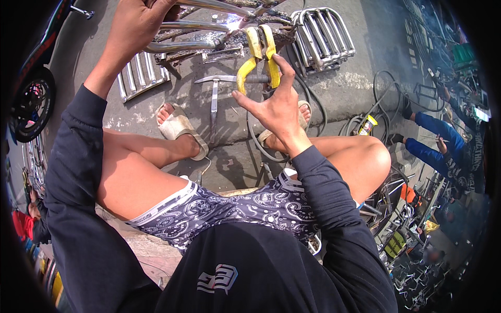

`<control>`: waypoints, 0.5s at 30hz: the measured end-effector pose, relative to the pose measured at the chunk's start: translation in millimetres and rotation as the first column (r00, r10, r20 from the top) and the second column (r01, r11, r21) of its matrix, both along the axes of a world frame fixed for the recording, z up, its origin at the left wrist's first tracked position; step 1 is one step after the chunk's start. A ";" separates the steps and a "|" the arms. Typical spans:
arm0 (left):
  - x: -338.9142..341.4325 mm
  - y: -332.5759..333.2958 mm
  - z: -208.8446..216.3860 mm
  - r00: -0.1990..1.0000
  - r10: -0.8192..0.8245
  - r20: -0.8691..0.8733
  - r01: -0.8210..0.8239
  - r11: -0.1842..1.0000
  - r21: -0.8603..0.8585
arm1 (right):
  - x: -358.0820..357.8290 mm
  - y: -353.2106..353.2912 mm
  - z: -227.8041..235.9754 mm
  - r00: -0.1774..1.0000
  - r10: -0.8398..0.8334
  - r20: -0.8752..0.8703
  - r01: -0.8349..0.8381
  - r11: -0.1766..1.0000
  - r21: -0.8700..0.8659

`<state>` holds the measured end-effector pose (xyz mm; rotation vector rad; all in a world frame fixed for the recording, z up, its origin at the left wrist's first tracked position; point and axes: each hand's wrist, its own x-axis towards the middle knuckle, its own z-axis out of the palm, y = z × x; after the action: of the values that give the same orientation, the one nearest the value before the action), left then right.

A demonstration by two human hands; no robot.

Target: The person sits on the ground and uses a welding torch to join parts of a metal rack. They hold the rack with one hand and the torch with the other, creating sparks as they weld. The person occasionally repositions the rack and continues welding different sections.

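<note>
My left hand is at the top edge, with its curled fingers closed on a shiny metal tube; the fingertips are partly out of view. My right hand grips a yellow clamp between thumb and forefinger. The clamp's jaws point toward the tubes. A glaring white-violet spot burns where the tubes meet, just beyond the jaws. Two more bent tubes run below the first. On the ground under the clamp lies a hammer-like metal tool.
Stacked barred metal frames stand at the far right, and another barred frame lies at left. Dark cables coil across the ground. A motorcycle wheel is at far left; a person in blue trousers is at right.
</note>
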<state>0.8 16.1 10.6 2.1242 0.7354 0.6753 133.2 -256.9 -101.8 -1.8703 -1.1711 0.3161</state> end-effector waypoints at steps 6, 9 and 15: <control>3.1 1.3 1.3 1.000 0.022 0.023 -0.020 0.998 -0.062 | -0.1 1.4 -0.5 1.000 0.005 -0.003 -0.005 1.000 0.012; 2.9 1.1 1.8 0.999 0.034 -0.021 -0.035 0.997 -0.069 | -0.5 1.9 -0.7 1.000 0.009 0.018 -0.010 1.000 0.009; 3.1 -1.7 0.5 0.999 0.023 0.026 -0.024 0.999 0.047 | 0.1 1.7 0.5 0.999 0.010 -0.032 -0.010 1.000 0.001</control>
<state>3.9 14.4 11.1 2.1489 0.7377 0.7378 133.3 -255.2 -101.3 -1.8528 -1.1585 0.3501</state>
